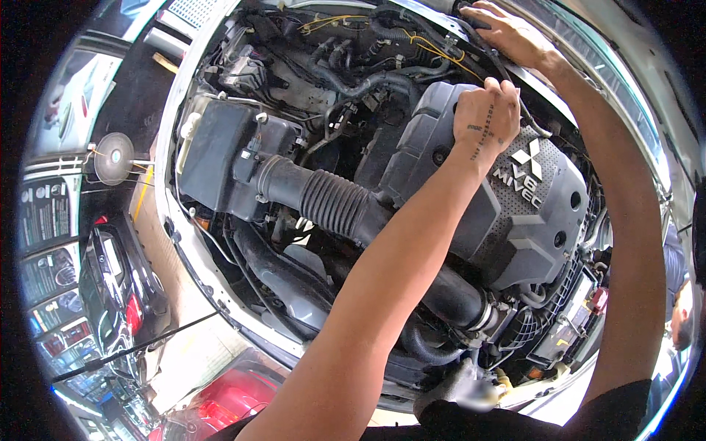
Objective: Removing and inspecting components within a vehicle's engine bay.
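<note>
Below me is a car's engine bay, with a dark grey plastic engine cover (471, 220) on its right half. My left hand (487, 117) is at the cover's far edge, its fingers curled down and closed. Whatever those fingers grip is hidden behind them. Farther back, my right hand (511, 35) reaches to the rear edge of the bay, fingers bent around a dark piece that I cannot identify. A black hose (526, 110) runs between the two hands. Thin yellow wiring (448, 53) lies just left of them.
A ribbed black intake hose (334, 202) joins the black air filter box (217, 158) on the left. The battery (566, 316) sits at the right. A thin prop rod (140, 349) crosses the lower left. Beyond are a fan (114, 158), a black car (121, 294) and another person (680, 309).
</note>
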### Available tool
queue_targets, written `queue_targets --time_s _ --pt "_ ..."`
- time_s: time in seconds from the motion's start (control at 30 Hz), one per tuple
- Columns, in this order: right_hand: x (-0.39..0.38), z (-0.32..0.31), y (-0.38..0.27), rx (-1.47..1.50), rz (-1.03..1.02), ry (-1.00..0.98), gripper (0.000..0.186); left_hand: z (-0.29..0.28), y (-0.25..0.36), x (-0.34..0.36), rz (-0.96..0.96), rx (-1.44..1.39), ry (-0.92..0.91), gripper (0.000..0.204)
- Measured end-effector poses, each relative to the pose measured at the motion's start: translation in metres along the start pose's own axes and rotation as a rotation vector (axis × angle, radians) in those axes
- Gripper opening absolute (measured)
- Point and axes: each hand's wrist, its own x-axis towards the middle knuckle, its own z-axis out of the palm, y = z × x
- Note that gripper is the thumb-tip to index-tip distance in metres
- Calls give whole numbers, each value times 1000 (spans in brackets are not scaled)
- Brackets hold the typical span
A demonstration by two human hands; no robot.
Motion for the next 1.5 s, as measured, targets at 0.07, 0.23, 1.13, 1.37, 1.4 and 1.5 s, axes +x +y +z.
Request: queue_targets --time_s 0.07,0.23,1.13,1.37,1.4,1.5 --pt "20 -9 -39 110 115 -63 51 -7 -18 -5 -27 53 -56 33" --pt "3 8 25 -402 -400 -91 51 -4 4 1 -11 9 -76 32" --pt "-102 31 -30 -195 289 315 40 6 -2 1 -50 40 -19 32" --pt "-104 43 -23 -251 747 303 67 11 -15 10 -168 -184 222 28" --pt "-97 43 -26 -247 752 272 66 11 -32 17 -208 -234 274 27" --pt "-108 51 -21 -253 765 250 65 -17 -59 46 -843 -1356 -135 5"
